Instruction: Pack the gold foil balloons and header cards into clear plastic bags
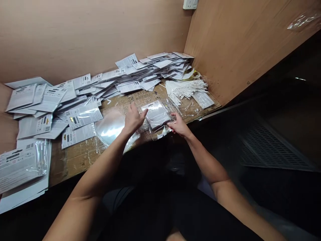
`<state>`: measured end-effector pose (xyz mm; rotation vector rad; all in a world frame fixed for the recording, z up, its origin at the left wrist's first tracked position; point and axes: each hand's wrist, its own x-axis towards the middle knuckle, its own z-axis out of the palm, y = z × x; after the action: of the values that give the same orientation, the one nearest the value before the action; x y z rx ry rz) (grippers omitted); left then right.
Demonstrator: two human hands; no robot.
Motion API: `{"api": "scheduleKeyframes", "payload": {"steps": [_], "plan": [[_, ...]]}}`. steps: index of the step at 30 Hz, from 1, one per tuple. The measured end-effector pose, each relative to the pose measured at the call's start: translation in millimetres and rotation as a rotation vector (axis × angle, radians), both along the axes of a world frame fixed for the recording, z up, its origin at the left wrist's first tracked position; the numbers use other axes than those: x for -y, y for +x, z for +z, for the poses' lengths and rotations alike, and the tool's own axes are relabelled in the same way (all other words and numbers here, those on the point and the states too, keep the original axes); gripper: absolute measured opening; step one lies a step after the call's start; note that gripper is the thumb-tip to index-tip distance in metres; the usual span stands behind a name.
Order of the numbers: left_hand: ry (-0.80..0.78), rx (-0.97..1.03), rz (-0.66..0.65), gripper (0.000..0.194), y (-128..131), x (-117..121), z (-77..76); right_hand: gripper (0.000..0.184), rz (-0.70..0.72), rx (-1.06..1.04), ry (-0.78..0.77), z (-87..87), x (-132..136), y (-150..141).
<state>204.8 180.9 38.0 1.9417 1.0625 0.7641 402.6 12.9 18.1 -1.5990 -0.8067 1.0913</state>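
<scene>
Left hand (134, 118) free, carded packet (156, 113) in right hand (180, 126); batch judged part-way.
Well left of the left fingers: heaped printed cards (84, 115), many under glossy film, probably done. Just left of them: clear plastic sheets (110, 127), apparently unused. Left fingers spread, thumb out, gripping nothing visible. Packet lies between the two hands' fingers, loose film at its near edge, so likely unfinished. Right thumb and fingers pinch its right edge. Beyond the right fingers: loose white sticks (184, 88), seemingly left over for use.
</scene>
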Motion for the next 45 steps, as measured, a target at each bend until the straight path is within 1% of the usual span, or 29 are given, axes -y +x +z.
{"api": "scheduleKeyframes", "payload": {"steps": [1, 2, 4, 5, 6, 9, 10, 11, 13, 14, 15, 16, 18, 20, 21, 22, 23, 24, 26, 28, 30, 31, 33, 35, 37, 39, 40, 42, 45], "plan": [[0.146, -0.059, -0.055, 0.068, 5, -5, 0.7, 0.069, -0.016, 0.024, -0.008, -3.6, 4, 0], [0.241, -0.139, -0.158, 0.068, 11, -9, 0.9, 0.067, -0.025, 0.036, 0.003, -7.7, 9, -1], [0.294, -0.339, -0.418, 0.067, 26, -15, -0.4, 0.060, -0.061, 0.045, 0.050, -17.3, 22, -2], [0.287, -0.437, -0.515, 0.068, 34, -16, -1.8, 0.057, -0.101, 0.052, 0.071, -22.8, 29, -4], [0.279, -0.522, -0.565, 0.070, 40, -16, -3.5, 0.053, -0.162, 0.063, 0.082, -28.4, 38, -7], [0.284, -0.659, -0.555, 0.079, 50, -10, -8.1, 0.051, -0.445, 0.037, 0.085, -43.7, 63, -25], [0.289, -0.674, -0.543, 0.082, 51, -7, -9.1, 0.052, -0.493, -0.028, 0.061, -47.5, 68, -34], [0.295, -0.682, -0.532, 0.084, 51, -3, -9.7, 0.053, -0.479, -0.127, 0.021, -50.8, 70, -45], [0.313, -0.691, -0.516, 0.087, 51, 3, -10.5, 0.057, -0.293, -0.360, -0.068, -57.3, 67, -71], [0.322, -0.690, -0.509, 0.088, 50, 5, -10.7, 0.059, -0.195, -0.437, -0.084, -61.5, 62, -83], [0.330, -0.687, -0.503, 0.089, 50, 6, -11.0, 0.059, -0.139, -0.459, -0.074, -66.9, 57, -94], [0.336, -0.683, -0.498, 0.089, 50, 7, -11.2, 0.057, -0.126, -0.424, -0.058, -73.6, 52, -104], [0.344, -0.676, -0.496, 0.090, 49, 8, -11.6, 0.055, -0.154, -0.277, -0.064, -88.4, 50, -115], [0.358, -0.672, -0.506, 0.088, 48, 7, -11.8, 0.053, -0.142, -0.175, -0.135, -99.5, 60, -116], [0.378, -0.664, -0.516, 0.086, 47, 6, -11.8, 0.052, -0.131, -0.145, -0.159, -101.2, 68, -113], [0.407, -0.652, -0.533, 0.083, 48, 5, -11.9, 0.051, -0.138, -0.092, -0.145, -99.4, 77, -109], [0.440, -0.639, -0.555, 0.079, 49, 3, -12.0, 0.049, -0.158, 0.000, -0.093, -93.9, 86, -103], [0.474, -0.626, -0.574, 0.075, 51, 0, -12.3, 0.046, -0.180, 0.134, -0.012, -84.8, 92, -97], [0.518, -0.611, -0.592, 0.070, 56, -9, -13.1, 0.038, -0.203, 0.461, 0.190, -59.2, 95, -84], [0.532, -0.618, -0.582, 0.069, 62, -19, -14.4, 0.031, -0.143, 0.736, 0.333, -31.8, 81, -74], [0.546, -0.625, -0.576, 0.070, 67, -27, -16.3, 0.026, 0.020, 0.932, 0.363, -12.2, 53, -67], [0.559, -0.626, -0.579, 0.070, 69, -30, -17.4, 0.024, 0.124, 1.011, 0.348, -6.9, 38, -65], [0.594, -0.624, -0.582, 0.072, 69, -32, -20.1, 0.025, 0.309, 1.129, 0.286, -4.7, 12, -63], [0.623, -0.627, -0.576, 0.074, 68, -31, -23.0, 0.028, 0.418, 1.192, 0.232, -9.0, -2, -62], [0.628, -0.637, -0.570, 0.075, 67, -30, -25.3, 0.028, 0.485, 1.210, 0.224, -13.3, -1, -60], [0.620, -0.638, -0.570, 0.075, 67, -29, -26.5, 0.027, 0.559, 1.185, 0.267, -13.8, 6, -55], [0.617, -0.635, -0.570, 0.075, 67, -29, -26.8, 0.026, 0.580, 1.165, 0.296, -12.8, 10, -53], [0.615, -0.630, -0.572, 0.075, 67, -29, -26.9, 0.023, 0.562, 1.145, 0.335, -10.0, 11, -50], [0.614, -0.640, -0.571, 0.075, 67, -30, -26.0, 0.019, 0.512, 1.217, 0.316, -7.8, -4, -54]]}}
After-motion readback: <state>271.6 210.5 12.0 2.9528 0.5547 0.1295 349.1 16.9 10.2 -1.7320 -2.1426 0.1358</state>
